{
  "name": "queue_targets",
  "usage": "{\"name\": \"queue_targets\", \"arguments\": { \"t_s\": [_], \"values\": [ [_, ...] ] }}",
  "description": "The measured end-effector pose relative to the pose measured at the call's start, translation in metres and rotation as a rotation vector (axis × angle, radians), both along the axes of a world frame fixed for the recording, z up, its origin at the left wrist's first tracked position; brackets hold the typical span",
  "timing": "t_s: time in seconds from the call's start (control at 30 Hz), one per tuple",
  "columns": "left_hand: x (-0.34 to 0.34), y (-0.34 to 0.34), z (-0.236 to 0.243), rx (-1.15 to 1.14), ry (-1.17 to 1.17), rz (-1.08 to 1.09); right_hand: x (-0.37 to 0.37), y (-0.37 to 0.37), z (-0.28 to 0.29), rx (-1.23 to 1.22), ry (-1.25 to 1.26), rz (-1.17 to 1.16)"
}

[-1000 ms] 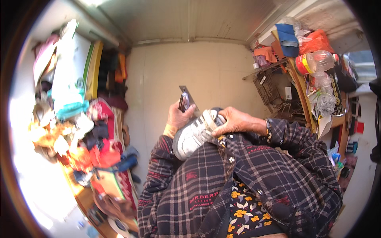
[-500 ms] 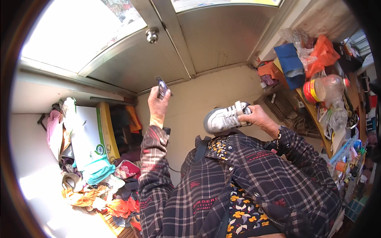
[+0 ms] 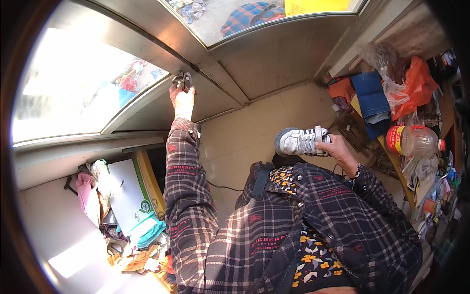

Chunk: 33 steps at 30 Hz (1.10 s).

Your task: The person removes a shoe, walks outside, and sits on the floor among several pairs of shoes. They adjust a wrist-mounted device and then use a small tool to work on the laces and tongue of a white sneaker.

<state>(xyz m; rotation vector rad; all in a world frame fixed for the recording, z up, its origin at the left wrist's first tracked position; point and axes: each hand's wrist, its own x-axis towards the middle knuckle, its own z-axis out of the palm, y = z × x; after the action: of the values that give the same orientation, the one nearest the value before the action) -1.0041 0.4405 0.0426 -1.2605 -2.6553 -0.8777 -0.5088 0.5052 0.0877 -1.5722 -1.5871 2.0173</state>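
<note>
Holding a white-and-grey lace-up shoe with dark stripes and a strap [image 3: 297, 141] is the right hand [image 3: 338, 151], which grips it near the heel end, toe pointing left, up over the pale tan tiled floor [image 3: 235, 142]. The left hand [image 3: 183, 98] is out to the upper left of the shoe, fingers curled round a small dark, shiny object [image 3: 183, 80], right by the brushed-metal door panel [image 3: 154, 115]. Bright light and overlap up there, so honestly can't tell if it's touching the door.

What'd worry me: the shoe's toe end looks unsupported, so a loose thumb could let it tip and drop. Bumping the metal could knock that dark thing free too. Also, a thin black cable [image 3: 225, 187] lies lower left of the shoe, a possible foot snag. The clear plastic bottle with a red cap [image 3: 418, 141], right of the shoe, might roll if elbowed.
</note>
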Motion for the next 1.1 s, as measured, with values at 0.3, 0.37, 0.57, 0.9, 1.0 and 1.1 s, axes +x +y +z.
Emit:
{"name": "queue_targets", "arguments": {
  "t_s": [0.3, 0.37, 0.57, 0.9, 1.0, 1.1],
  "values": [
    [-0.078, 0.040, -0.013, -0.146, -0.110, 0.021, -0.115, 0.069, -0.059, -0.036, 0.097, 0.047],
    [-0.039, 0.033, -0.019, 0.048, -0.272, 0.042, -0.111, 0.087, -0.051, -0.039, 0.027, 0.102],
    [0.045, -0.031, -0.001, 0.219, -0.485, -0.089, -0.109, 0.117, -0.051, -0.077, 0.108, 0.244],
    [0.190, -0.219, -0.001, 0.433, -1.032, 0.660, -0.146, 0.141, -0.050, -0.092, 0.105, 0.409],
    [0.241, -0.245, -0.028, 0.545, -1.139, 0.809, -0.177, 0.137, -0.048, -0.081, 0.090, 0.447],
    [0.263, -0.268, -0.052, 0.589, -1.215, 0.911, -0.210, 0.126, -0.044, -0.148, 0.235, 0.389]
  ]
}}
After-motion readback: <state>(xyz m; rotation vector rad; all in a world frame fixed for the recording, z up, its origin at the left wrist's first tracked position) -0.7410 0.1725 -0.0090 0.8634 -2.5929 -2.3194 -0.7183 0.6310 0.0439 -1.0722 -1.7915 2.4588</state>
